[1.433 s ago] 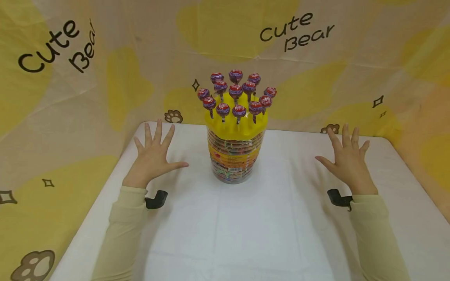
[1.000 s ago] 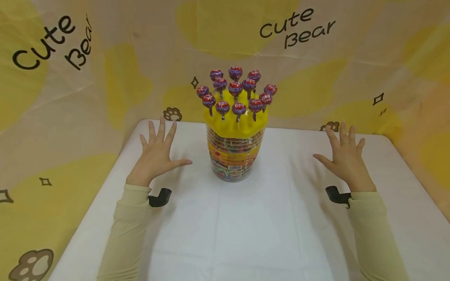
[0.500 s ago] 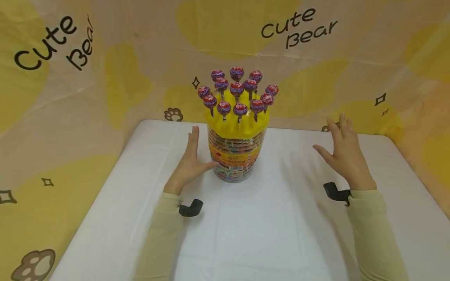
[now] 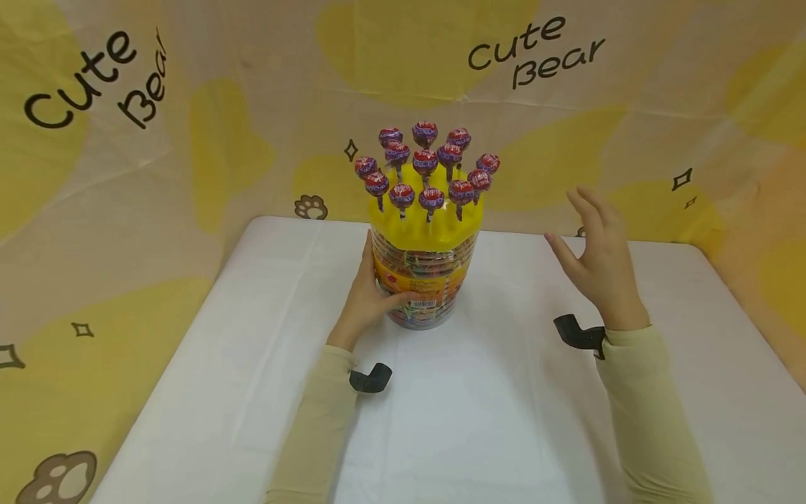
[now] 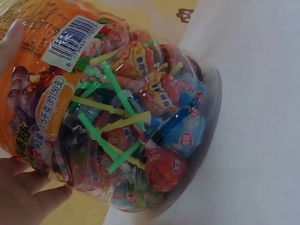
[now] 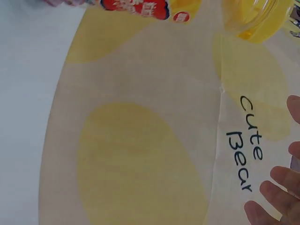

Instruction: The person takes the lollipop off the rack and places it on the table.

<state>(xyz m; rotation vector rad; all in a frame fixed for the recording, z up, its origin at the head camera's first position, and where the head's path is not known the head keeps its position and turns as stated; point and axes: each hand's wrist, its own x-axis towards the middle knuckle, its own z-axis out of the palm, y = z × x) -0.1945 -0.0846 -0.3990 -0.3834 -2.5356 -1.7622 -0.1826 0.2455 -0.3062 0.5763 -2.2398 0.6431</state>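
Observation:
A clear plastic jar point(image 4: 423, 264) packed with wrapped lollipops stands upright on the table. Its yellow lid point(image 4: 415, 229) bears a ring of lollipops point(image 4: 425, 162) in red and purple wrappers, sticks down. My left hand point(image 4: 364, 302) grips the jar's left side, thumb across the orange label at the front; the left wrist view shows its fingers point(image 5: 28, 199) on the opposite side of the jar wall. To the right of the jar, my right hand point(image 4: 603, 262) is raised over the table, holding nothing, fingers slightly bent and thumb spread.
The white-covered table point(image 4: 453, 413) ends at the back against a yellow and beige cloth backdrop point(image 4: 535, 150) printed "Cute Bear". The cloth also hangs along the left and right sides. A black wrist mount point(image 4: 371, 379) sticks out from each sleeve.
My left hand has moved right from the table's left side and taken hold of the jar. My right hand has lifted and shifted slightly left, its fingers less spread. The jar stays put.

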